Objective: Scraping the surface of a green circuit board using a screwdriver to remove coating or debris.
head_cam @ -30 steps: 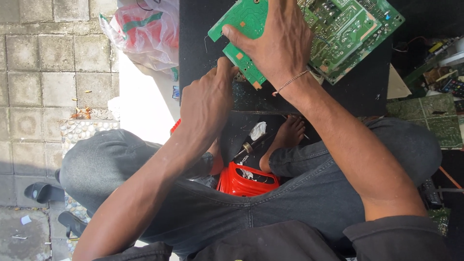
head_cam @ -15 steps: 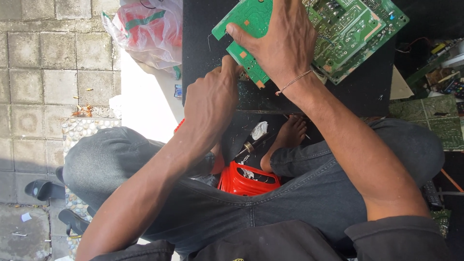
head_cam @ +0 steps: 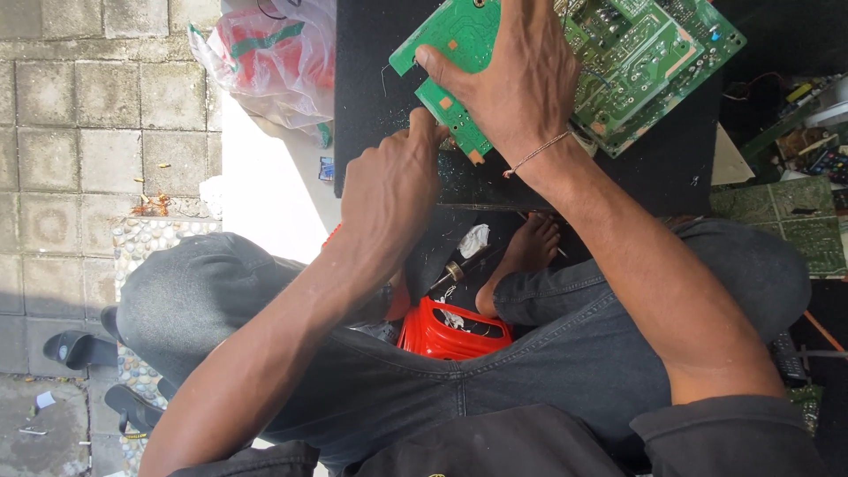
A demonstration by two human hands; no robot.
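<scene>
My right hand [head_cam: 517,84] presses down on a green circuit board [head_cam: 645,62] and grips its near corner with thumb and fingers. The board lies on a black panel [head_cam: 380,79] across my lap. My left hand [head_cam: 389,194] is curled into a fist just below that corner, its thumb tip touching the board's edge. I cannot see whether anything is inside the fist. A thin string bracelet circles my right wrist.
A red plastic container [head_cam: 450,331] sits between my legs, beside my bare foot [head_cam: 521,256] and a brass-tipped tool [head_cam: 455,269]. A plastic bag [head_cam: 274,57] lies on the paving at left, near black sandals [head_cam: 79,349]. More circuit boards [head_cam: 786,221] lie at right.
Both hands and the board have shifted slightly to the right in view. My left thumb has edged closer to the board's corner. The right hand's grip is unchanged.
</scene>
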